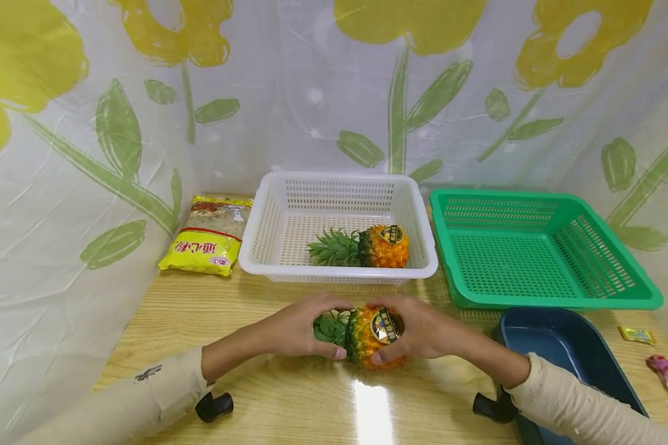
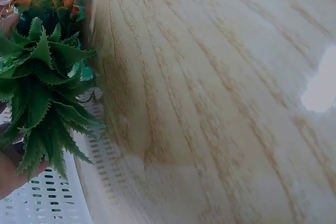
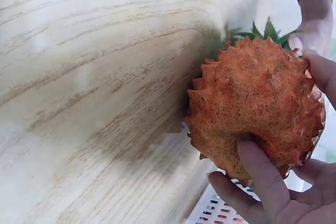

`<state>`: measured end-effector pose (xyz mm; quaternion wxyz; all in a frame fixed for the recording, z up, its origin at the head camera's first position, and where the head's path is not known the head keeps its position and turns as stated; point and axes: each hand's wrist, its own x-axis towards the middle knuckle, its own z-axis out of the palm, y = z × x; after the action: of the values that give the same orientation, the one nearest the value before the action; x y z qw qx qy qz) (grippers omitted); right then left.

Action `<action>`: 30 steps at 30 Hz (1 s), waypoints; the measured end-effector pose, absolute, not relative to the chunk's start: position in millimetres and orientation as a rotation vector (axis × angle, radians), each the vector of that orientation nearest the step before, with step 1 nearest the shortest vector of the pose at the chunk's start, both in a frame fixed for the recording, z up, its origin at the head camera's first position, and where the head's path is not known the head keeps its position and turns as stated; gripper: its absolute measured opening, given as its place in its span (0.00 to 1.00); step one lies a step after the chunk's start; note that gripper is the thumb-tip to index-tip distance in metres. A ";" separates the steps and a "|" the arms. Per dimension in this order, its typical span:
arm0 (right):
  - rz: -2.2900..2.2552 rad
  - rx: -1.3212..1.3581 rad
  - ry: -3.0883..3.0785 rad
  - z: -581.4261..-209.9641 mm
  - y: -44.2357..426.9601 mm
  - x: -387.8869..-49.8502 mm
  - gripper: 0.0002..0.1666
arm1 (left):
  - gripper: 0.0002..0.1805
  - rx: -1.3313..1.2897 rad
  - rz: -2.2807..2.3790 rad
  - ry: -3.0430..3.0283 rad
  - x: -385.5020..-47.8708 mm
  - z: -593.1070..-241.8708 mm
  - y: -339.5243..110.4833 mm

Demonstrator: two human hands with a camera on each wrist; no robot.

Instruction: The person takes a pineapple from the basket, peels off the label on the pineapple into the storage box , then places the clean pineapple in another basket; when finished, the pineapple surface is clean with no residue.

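Note:
A pineapple (image 1: 362, 346) lies sideways at the middle of the table, its leafy crown to the left and its orange body to the right. My left hand (image 1: 295, 327) holds the crown, whose toothed green leaves (image 2: 42, 93) fill the side of the left wrist view. Round the body's right end my right hand (image 1: 425, 327) is curled, thumb at the front. The right wrist view shows the spiky base (image 3: 257, 103) with a finger pressed into its hollow. A round dark sticker (image 1: 386, 326) faces up. Behind, another pineapple (image 1: 386, 250) lies in a white basket (image 1: 336, 271).
A green basket (image 1: 556, 303) stands at the back right, with a dark blue basin (image 1: 540, 334) in front. A yellow bag of pasta (image 1: 206, 238) leans left of the white basket. At the right edge lie a small yellow packet (image 1: 637, 335) and a lollipop (image 1: 660, 366).

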<state>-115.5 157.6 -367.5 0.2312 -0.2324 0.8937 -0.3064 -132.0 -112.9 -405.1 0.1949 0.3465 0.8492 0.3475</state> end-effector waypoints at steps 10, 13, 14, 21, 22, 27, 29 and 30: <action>-0.851 -0.632 2.441 -367.4 159.8 -115.9 0.58 | 0.43 0.931 0.950 2.382 -131.7 -403.4 -113.5; -0.852 -0.626 2.430 -366.8 162.5 -115.6 0.59 | 0.42 0.923 0.946 2.383 -131.4 -403.0 -113.4; -0.859 -0.621 2.421 -366.4 164.0 -115.5 0.58 | 0.42 0.924 0.945 2.383 -131.4 -403.0 -113.3; -0.971 -0.582 2.331 -359.9 177.2 -115.9 0.50 | 0.42 0.936 0.936 2.393 -132.7 -404.0 -113.0; -0.988 -0.583 2.326 -359.1 178.9 -116.1 0.48 | 0.42 0.936 0.935 2.392 -132.8 -404.1 -113.2; -1.034 -0.591 2.364 -358.0 183.8 -115.6 0.38 | 0.42 0.932 0.936 2.381 -133.6 -404.5 -113.4; -1.048 -0.575 2.377 -358.7 184.2 -115.0 0.35 | 0.42 0.929 0.935 2.377 -133.9 -404.6 -113.4; -1.053 -0.562 2.382 -359.1 184.2 -114.8 0.34 | 0.42 0.927 0.934 2.375 -134.0 -404.7 -113.3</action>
<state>-114.8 184.2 -359.1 0.2365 -0.2049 0.8687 -0.3841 -134.0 -113.3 -404.7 0.2113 0.3338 0.8549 0.3363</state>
